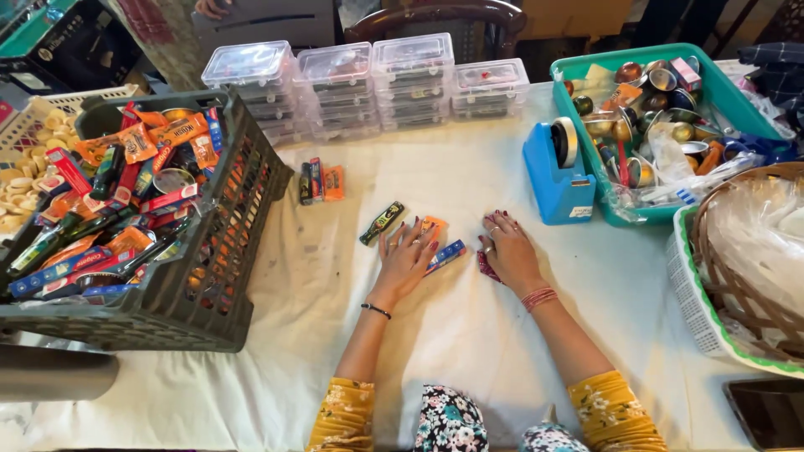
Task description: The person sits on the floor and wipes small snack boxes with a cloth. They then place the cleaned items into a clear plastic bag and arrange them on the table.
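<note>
The left hand [408, 258] lies flat and open on the table [469, 335], fingers spread over an orange packet [433, 226] and a blue stick [445, 255], seemingly pressing them down to keep them together. Just left of that hand lies a dark sachet [382, 223], apart from the fingers. The right hand [505, 251], just right of the left hand, also rests palm down and open, grasping nothing; a maroon packet [486, 268] peeks out from under its edge.

Farther left of the left hand, a small row of three items [320, 182] sits side by side, likely set out as a group. Beyond them stands a dark crate [222, 276] heaped with similar packets, tilted toward the person, so its contents are easy to reach. Behind the hands, stacks of clear boxes [368, 84] line the far edge. To the right of the right hand stand a blue tape dispenser [557, 180], a green tub [720, 88] of small tins, and a wicker basket [745, 276].
</note>
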